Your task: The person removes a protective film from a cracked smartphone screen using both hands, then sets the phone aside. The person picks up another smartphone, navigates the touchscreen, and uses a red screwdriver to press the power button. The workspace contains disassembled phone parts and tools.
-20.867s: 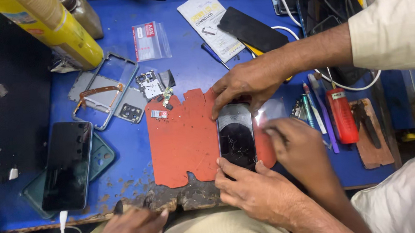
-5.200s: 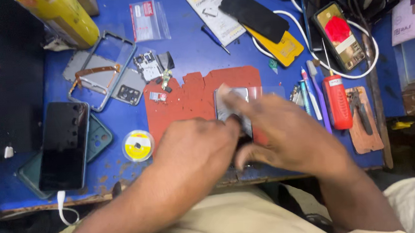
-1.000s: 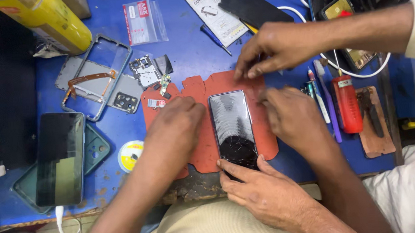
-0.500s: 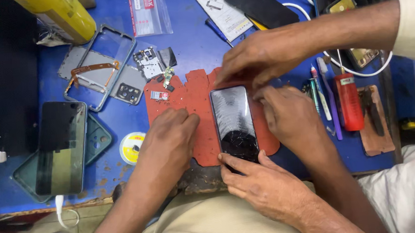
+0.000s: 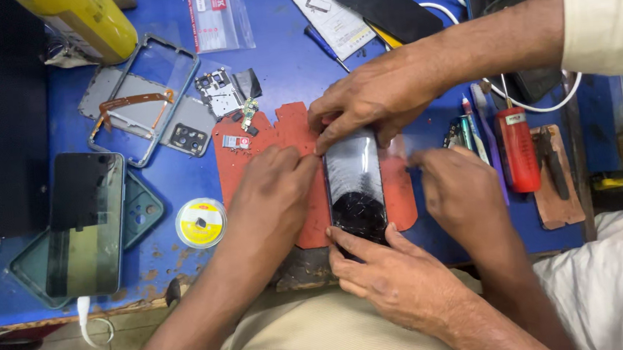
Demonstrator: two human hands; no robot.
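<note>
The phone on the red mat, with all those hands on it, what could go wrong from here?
The phone glass looks cracked in its lower half, and the left hand, the right hand, a co-worker's upper hand and lower hand crowd its edges bare: splinters could cut a finger, or the cracks might spread. Small loose parts lie on the red mat near the left hand; a nudge might scatter them.

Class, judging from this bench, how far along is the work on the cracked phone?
Done: a frame and small boards lie stripped out beside the orange mat. In hand: left hand, right hand, a co-worker's hand and a fourth hand steady the cracked phone on it. Left: its shattered screen apparently not yet lifted.
</note>
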